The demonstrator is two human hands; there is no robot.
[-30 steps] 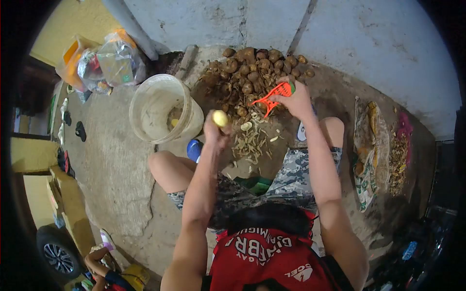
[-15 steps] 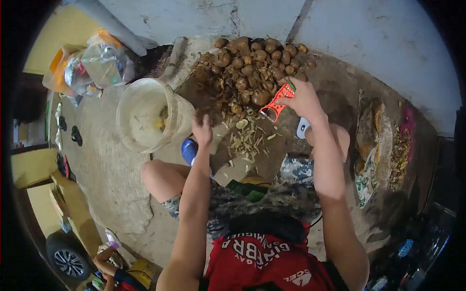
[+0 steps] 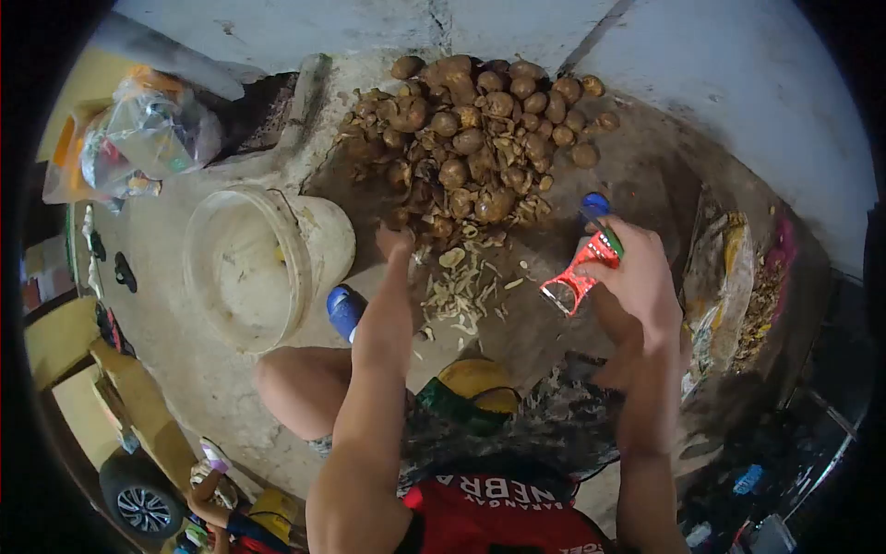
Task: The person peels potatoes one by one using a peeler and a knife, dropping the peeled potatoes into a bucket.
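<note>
Peeler [image 3: 602,248] clasped in the right grip [image 3: 635,268], left grip [image 3: 397,242] by potatoes [image 3: 468,141], its hold unclear

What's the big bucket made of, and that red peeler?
The bucket is probably dull plastic: whitish and smudgy, with a thick rim. The peeler seems smooth plastic, moulded-looking and bright red; its thin greyish blade may be metal.

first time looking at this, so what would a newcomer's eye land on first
Probably the bright orange-red peeler in the person's right hand, right of centre. Next, the big heap of brown, round produce at the top centre, near the pale wall, with pale peelings strewn below it in the view. The large whitish bucket stands out on the left.
</note>
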